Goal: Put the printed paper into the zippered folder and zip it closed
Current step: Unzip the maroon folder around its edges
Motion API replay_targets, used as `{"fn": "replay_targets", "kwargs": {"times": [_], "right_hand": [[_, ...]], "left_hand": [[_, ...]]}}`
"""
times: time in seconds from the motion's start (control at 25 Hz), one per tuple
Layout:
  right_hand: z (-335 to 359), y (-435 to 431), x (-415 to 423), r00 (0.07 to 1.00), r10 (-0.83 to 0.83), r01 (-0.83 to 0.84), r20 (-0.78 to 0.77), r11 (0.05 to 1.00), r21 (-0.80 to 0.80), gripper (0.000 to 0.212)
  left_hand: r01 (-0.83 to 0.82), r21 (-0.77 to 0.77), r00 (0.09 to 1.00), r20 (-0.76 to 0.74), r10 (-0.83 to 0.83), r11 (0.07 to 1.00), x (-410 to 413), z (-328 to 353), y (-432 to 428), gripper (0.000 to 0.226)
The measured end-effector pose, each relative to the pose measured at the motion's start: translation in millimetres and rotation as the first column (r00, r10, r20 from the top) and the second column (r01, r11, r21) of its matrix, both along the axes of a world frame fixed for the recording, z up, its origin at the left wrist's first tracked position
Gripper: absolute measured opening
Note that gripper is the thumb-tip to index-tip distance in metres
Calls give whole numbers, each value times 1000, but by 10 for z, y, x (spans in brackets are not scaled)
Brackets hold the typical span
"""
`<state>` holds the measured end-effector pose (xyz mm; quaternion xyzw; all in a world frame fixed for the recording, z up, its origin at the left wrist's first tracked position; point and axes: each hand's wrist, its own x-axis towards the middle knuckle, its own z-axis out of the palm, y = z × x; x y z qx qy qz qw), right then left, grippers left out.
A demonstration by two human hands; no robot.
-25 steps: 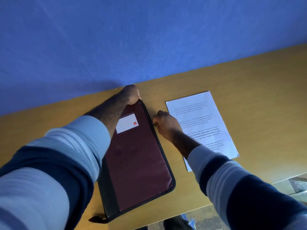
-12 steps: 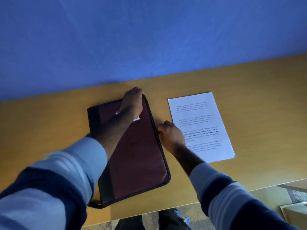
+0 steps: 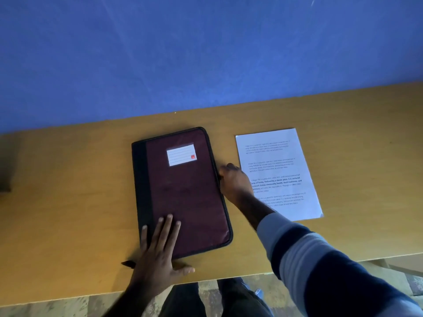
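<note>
A maroon zippered folder [image 3: 183, 193] with a black spine strip lies flat and closed on a yellow-brown wooden surface [image 3: 68, 202], its long axis running away from the person. A white lined label [image 3: 181, 154] with a small red mark sits on the folder's cover near its far end.

The left hand [image 3: 160, 255] lies open and flat, palm down, fingers spread over the folder's near-left corner, with the thumb on the surface just off the folder's near edge; it grips nothing. A small dark tab [image 3: 128, 263] projects from beneath this hand, beside the folder's near-left corner.

The right hand [image 3: 234, 181] is curled at the folder's right edge, about midway along it, with the fingertips touching the zip track. Whether they pinch the zip pull cannot be told, since the fingers hide that spot.

The printed paper [image 3: 278, 172] lies flat on the surface just to the right of the folder, outside it, bearing four blocks of text; the right wrist and striped sleeve [image 3: 320, 266] cross over its near-left part.

Beyond the folder, a blue wall [image 3: 206, 53] meets the far edge of the surface.
</note>
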<state>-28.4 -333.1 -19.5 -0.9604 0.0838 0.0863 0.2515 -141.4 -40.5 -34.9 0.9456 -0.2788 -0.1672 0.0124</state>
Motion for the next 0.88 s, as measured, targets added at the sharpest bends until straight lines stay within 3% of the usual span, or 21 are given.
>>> {"fn": "replay_targets", "kwargs": {"times": [0.32,0.88], "right_hand": [[77,-94,123,998,39,-37,38,998,-50,22],[13,46,-677,996,-76,77,38,997,-31,21]], "left_hand": [[-129,136,990,-46,137,982,353,89,-151,123],[-114,58,992,66,110,992,443,44,-127,122]]}}
